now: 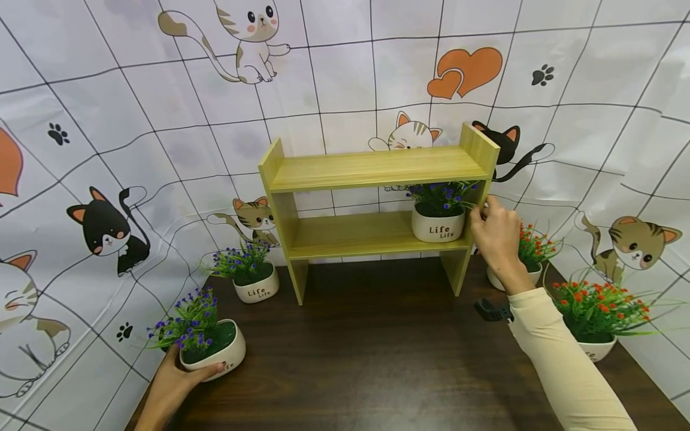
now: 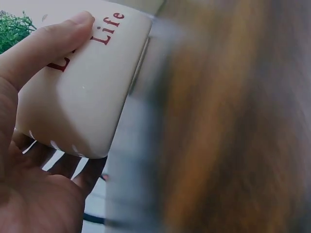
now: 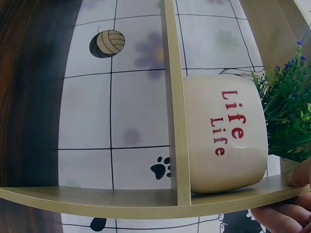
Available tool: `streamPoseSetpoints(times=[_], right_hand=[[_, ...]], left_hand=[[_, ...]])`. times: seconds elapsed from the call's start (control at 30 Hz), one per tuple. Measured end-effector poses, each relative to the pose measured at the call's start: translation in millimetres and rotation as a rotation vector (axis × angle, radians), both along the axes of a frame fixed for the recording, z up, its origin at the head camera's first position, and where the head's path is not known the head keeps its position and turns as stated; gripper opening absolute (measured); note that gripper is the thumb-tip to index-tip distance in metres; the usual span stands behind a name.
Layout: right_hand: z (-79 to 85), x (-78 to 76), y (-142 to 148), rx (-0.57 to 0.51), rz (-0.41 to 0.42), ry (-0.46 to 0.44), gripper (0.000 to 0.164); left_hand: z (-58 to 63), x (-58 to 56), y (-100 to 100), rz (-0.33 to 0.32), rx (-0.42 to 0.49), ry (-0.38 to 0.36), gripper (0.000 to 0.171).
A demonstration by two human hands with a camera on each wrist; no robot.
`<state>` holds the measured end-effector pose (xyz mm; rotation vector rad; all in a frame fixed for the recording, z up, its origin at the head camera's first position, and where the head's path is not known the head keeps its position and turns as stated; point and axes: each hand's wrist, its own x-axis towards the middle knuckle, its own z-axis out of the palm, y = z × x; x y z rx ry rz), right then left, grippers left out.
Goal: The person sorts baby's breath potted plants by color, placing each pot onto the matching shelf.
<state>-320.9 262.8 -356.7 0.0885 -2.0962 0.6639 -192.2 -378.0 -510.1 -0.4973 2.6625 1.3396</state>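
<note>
In the head view my left hand [image 1: 175, 377] holds a white oval flowerpot [image 1: 223, 356] of purple flowers at the lower left. The pot tilts in the grip. My thumb [image 2: 58, 41] lies across its red "Life" lettering in the left wrist view, and the other fingers curl round beneath. Over on the right, my right hand [image 1: 497, 233] grips the right side panel of a two-tier wooden shelf [image 1: 372, 170]. Its thumb and fingers straddle the panel's front edge in the right wrist view. Close beside it, another purple-flowered pot [image 3: 226, 131] stands upright on the lower board.
A purple-flowered pot [image 1: 257, 290] stands left of the shelf. Two pots of red flowers, one near [image 1: 595, 347] and one farther back [image 1: 498, 278], stand on the right, next to my right arm. Behind the dark wooden table [image 1: 377, 359] hangs a cat-patterned wall covering [image 1: 345, 84].
</note>
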Motion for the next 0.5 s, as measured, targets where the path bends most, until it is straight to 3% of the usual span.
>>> streamPoseSetpoints(times=[0.23,0.5], right_hand=[[1.1,-0.3,-0.1,0.001,-0.005,0.004,0.014],[-0.4,-0.1,-0.2,0.001,-0.011,-0.001,0.015]], left_hand=[[20.1,-6.0,19.3,-0.044,-0.041,0.098,0.135],[40.3,-11.4,45.2,-0.069,-0.059,0.154,0.132]])
